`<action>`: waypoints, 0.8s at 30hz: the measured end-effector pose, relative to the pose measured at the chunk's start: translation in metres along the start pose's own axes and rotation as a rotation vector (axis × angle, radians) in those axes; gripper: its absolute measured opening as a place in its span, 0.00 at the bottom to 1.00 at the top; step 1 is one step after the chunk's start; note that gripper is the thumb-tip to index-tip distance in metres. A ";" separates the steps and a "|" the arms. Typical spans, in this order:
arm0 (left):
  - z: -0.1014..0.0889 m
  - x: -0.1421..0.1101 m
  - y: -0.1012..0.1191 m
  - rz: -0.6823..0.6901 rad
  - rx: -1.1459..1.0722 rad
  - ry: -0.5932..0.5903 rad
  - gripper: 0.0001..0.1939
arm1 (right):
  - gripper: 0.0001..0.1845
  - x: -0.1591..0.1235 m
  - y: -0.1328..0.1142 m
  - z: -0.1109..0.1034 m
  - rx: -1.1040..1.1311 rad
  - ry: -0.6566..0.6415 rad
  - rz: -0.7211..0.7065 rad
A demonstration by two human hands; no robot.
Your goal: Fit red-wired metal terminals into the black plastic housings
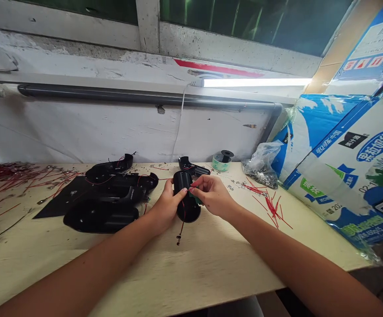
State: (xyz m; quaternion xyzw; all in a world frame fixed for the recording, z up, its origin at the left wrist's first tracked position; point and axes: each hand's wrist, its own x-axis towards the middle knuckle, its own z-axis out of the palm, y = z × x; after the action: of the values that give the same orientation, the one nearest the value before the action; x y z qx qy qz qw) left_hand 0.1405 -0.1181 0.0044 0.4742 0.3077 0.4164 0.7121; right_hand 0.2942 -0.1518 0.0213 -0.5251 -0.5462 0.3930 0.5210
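Note:
My left hand [163, 208] grips a black plastic shell [185, 200] from its left side, thumb laid across its top. My right hand [212, 194] pinches a thin red wire [182, 220] and a small green part at the shell's right edge. The wire runs down the shell and hangs below it, ending in a small dark connector just above the wooden table [191, 264]. Both hands meet at the middle of the table.
A pile of black shells [112, 198] on a black sheet lies left of my hands. Another shell [191, 167] and a tape roll [222, 161] sit behind. Red wires [272, 204] lie right, more far left. A clear bag [260, 165] and printed cartons [350, 167] stand right.

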 end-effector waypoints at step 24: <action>0.003 -0.001 0.005 -0.051 -0.012 0.006 0.18 | 0.10 0.002 0.000 0.001 -0.055 0.036 0.011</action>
State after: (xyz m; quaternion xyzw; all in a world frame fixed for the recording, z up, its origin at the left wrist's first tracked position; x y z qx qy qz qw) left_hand 0.1415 -0.1192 0.0102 0.4605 0.3193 0.4015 0.7244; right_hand 0.2936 -0.1493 0.0217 -0.5493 -0.5445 0.3709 0.5141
